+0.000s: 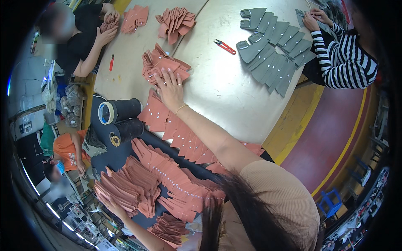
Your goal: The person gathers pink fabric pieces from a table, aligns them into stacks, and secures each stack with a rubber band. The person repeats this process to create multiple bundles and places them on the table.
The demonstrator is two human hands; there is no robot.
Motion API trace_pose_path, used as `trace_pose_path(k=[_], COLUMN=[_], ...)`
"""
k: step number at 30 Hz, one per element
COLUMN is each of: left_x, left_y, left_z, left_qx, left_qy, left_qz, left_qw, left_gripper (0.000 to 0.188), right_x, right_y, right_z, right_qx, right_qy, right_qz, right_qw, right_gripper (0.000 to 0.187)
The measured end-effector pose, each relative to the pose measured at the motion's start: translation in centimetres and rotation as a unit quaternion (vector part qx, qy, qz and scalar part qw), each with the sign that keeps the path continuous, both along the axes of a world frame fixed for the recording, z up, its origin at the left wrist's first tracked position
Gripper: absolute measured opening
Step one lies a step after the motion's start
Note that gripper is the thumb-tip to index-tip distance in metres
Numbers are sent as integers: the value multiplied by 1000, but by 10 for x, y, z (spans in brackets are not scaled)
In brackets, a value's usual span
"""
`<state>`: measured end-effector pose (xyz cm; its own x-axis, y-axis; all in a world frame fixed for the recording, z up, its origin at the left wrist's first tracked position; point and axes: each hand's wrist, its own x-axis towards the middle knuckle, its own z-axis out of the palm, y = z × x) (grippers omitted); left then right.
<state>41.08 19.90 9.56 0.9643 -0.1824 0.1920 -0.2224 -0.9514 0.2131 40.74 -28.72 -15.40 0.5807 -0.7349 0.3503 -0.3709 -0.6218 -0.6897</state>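
Observation:
My right hand reaches far across the pale table, fingers spread over the near edge of a loose bundle of salmon-coloured fabric pieces. Below its wrist, a row of overlapping salmon pieces with small white marks runs under my forearm. At the lower left, my left hand rests with outstretched fingers against the outer side of a thick fanned stack of salmon pieces. Between my arms, another overlapping row of marked pieces lies on a dark surface. A smaller stack sits nearest me.
Two dark rolls with tape rings stand left of the rows. Red thread snips lie near fanned grey-green pieces with buckles. More salmon bundles lie at the far side. Co-workers sit at far left, left and far right; a blue stool stands right.

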Motion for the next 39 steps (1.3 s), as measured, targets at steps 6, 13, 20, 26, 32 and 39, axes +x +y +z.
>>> trace_pose_path(k=[6, 13, 20, 26, 32, 39], left_x=[-4, -5, -4, -7, -8, -9], left_y=[-1, -2, 4, 6, 8, 6], left_z=[-1, 0, -3, -6, -8, -10], left_qx=[3, -8, 3, 33, 34, 37], left_qy=[0, -4, -26, -44, -57, -72], left_qz=[17, 13, -2, 6, 12, 4], left_qw=[1000, 1000, 1000, 998, 998, 997], left_gripper=[69, 66, 61, 59, 57, 55], right_x=[1, 5, 3, -3, -3, -19], right_y=[4, 6, 0, -12, -14, -24], right_z=[-1, -5, -8, -12, -10, -1], right_qx=[-20, -34, -26, 14, 35, 117], right_qy=[15, 26, 70, 19, 3, 15], right_qz=[4, 0, 7, 13, 33, -27], right_qw=[1000, 999, 997, 1000, 999, 993], right_gripper=[62, 64, 69, 72, 74, 72])
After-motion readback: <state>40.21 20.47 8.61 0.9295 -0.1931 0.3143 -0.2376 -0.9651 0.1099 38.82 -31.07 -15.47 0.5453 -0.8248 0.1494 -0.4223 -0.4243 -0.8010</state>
